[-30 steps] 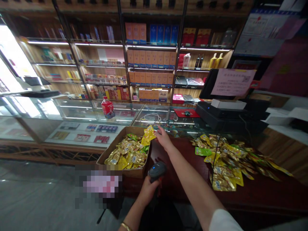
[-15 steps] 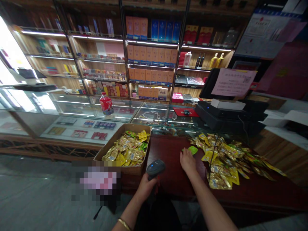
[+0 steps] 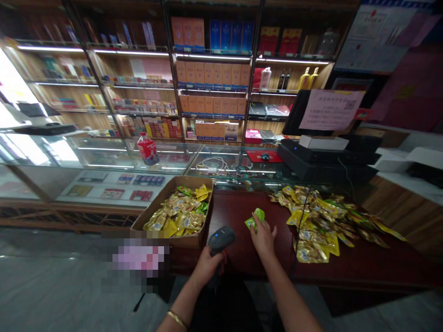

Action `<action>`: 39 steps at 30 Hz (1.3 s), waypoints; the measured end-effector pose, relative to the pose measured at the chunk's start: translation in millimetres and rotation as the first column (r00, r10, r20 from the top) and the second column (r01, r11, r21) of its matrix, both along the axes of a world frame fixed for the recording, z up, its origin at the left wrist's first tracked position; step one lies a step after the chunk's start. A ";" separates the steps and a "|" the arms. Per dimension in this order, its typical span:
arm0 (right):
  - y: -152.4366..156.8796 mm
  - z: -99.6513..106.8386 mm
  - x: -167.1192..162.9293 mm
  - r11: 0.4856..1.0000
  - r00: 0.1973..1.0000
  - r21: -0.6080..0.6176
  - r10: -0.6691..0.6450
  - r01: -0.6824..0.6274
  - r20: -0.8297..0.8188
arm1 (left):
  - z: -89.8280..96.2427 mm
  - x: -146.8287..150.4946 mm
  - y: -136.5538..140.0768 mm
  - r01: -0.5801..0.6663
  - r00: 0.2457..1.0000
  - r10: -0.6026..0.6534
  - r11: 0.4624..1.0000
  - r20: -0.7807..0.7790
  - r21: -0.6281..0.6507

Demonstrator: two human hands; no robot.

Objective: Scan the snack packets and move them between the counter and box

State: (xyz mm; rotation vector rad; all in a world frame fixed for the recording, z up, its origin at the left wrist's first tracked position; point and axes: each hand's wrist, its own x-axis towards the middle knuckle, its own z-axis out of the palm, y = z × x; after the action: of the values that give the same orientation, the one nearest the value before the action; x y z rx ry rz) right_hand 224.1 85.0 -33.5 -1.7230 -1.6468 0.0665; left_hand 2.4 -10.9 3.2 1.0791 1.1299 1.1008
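Note:
My left hand (image 3: 207,267) is wrapped round the handle of a dark grey barcode scanner (image 3: 221,239), its head over the table's front part. A small green snack packet (image 3: 258,216) is under the fingertips of my right hand (image 3: 262,237), which grips it just above the dark red table (image 3: 231,207). To the left, a cardboard box (image 3: 138,221) holds many gold, yellow and green packets (image 3: 180,212). Right of my right hand lies a loose pile of similar packets (image 3: 314,226), mostly gold and yellow.
Behind the table runs a glass display counter (image 3: 166,161) with a red-labelled bottle (image 3: 147,148) and a white cable (image 3: 212,163). A mouse (image 3: 265,157) and a monitor (image 3: 294,115) stand at the back right. Shelves of boxed goods (image 3: 207,74) line the wall.
My right hand has moved left from beside the pile, carrying the green packet toward the scanner. My left hand keeps its hold on the scanner. The view has shifted slightly.

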 end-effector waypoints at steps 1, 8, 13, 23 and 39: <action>0.2 0.1 2.4 0.999 0.998 0.010 0.044 -0.043 -0.049 | 0.1 0.2 -0.2 0.001 1.000 -0.001 1.000 0.000 0.001; -3.3 6.8 5.9 0.960 0.916 0.181 0.260 -0.212 -0.305 | 8.8 2.2 -0.3 0.034 0.999 -0.034 0.999 0.003 -0.013; -6.2 10.6 3.0 0.944 0.909 0.214 0.306 -0.252 -0.284 | 13.0 3.0 -2.0 0.050 0.999 -0.050 0.998 0.020 -0.029; -9.7 16.5 0.4 0.951 0.905 0.207 0.286 -0.228 -0.316 | 9.9 3.2 -1.0 0.032 0.999 -0.032 0.999 0.004 -0.030; 74.0 116.0 -95.4 0.788 0.308 0.210 0.450 -0.579 -0.838 | 1.3 7.4 2.1 -0.074 0.997 0.075 0.996 0.008 -0.051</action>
State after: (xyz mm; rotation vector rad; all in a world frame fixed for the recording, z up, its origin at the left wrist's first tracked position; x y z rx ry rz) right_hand 128.7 159.1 82.4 -0.8184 -1.2876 1.2065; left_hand 9.8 -8.8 4.4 0.9982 1.1924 1.1283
